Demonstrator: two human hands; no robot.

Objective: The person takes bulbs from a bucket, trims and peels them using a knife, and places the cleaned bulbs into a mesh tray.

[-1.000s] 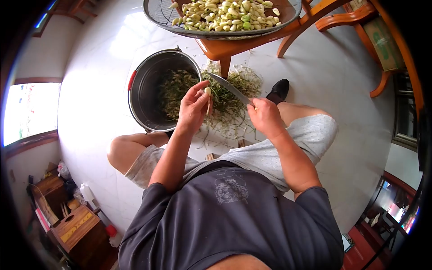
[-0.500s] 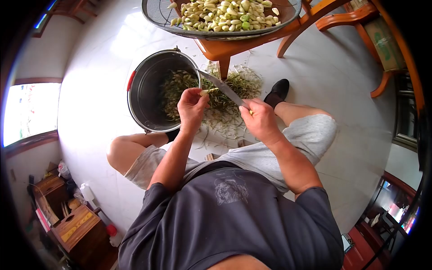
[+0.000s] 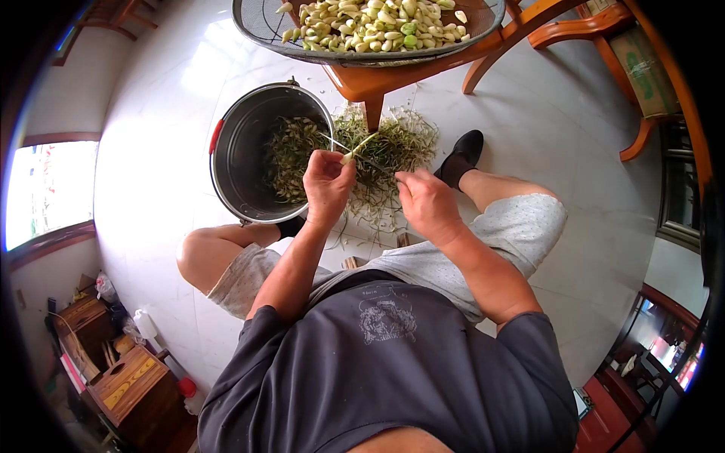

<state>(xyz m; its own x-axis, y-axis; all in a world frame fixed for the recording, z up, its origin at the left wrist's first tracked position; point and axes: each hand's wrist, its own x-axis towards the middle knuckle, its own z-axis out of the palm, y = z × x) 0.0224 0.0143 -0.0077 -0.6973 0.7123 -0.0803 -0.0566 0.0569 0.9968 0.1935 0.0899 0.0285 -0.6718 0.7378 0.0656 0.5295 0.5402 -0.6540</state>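
Note:
My left hand [image 3: 328,185] pinches a small pale onion-like bulb [image 3: 348,158] with a thin green stalk pointing up and right. In my right hand [image 3: 429,200] is a knife, fist closed round its handle. Its blade [image 3: 371,161] appears nearly edge-on and runs left, passing at the bulb and stalk; whether it touches them I cannot tell. Beneath my hands, a heap of green and dry trimmings [image 3: 404,140] lies on the floor. More trimmings [image 3: 291,151] fill the right side of a metal bucket [image 3: 236,147] with a red grip, left of my hands.
A mesh basket [image 3: 260,21] holding many pale bulbs [image 3: 377,29] rests on an orange wooden chair [image 3: 351,81] ahead. My black shoe [image 3: 464,151] is right of the heap. Wooden cabinets [image 3: 128,381] stand at lower left; another wooden chair is at upper right.
The knife blade has turned from showing its flat side to nearly edge-on. My right hand has shifted slightly left and down, and the bulb's stalk now points more upward.

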